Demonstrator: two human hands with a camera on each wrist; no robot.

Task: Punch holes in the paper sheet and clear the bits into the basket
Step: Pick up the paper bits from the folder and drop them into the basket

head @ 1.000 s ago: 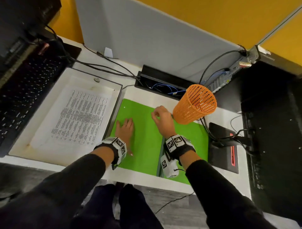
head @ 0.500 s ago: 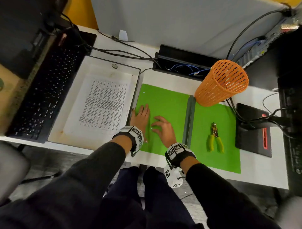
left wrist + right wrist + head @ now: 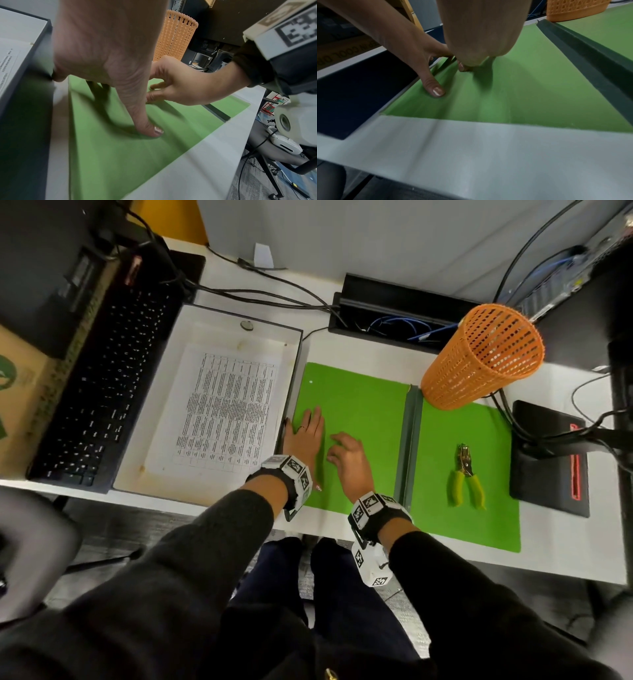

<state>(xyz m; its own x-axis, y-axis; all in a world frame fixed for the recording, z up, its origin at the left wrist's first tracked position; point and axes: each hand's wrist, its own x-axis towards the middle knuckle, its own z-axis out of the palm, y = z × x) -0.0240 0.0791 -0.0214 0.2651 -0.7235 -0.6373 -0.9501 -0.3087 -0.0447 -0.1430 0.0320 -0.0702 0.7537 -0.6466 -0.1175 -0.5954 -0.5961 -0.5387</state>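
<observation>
A green folder (image 3: 359,405) lies open on the desk. My left hand (image 3: 305,433) rests flat on its left half, fingers straight, thumb pressing down (image 3: 150,129). Just to the right, my right hand (image 3: 346,453) has its fingers curled and bunched, tips (image 3: 464,67) touching the green surface; nothing shows between them. The hole punch (image 3: 464,474), with green handles, lies untouched on the folder's right half. The orange mesh basket (image 3: 479,361) stands at the folder's far right corner. A printed paper sheet (image 3: 226,412) lies in a white tray (image 3: 191,337) to the left. A white dot (image 3: 310,382) marks the folder's far left corner.
A black keyboard (image 3: 102,392) lies left of the tray. A cable box (image 3: 394,313) with wires runs along the back. A black device (image 3: 551,460) and cables sit right of the folder. The folder's dark spine (image 3: 407,446) stands up slightly.
My right hand has come back from beside the basket to the folder's left half, next to my left hand. The left hand stays flat. The view has shifted.
</observation>
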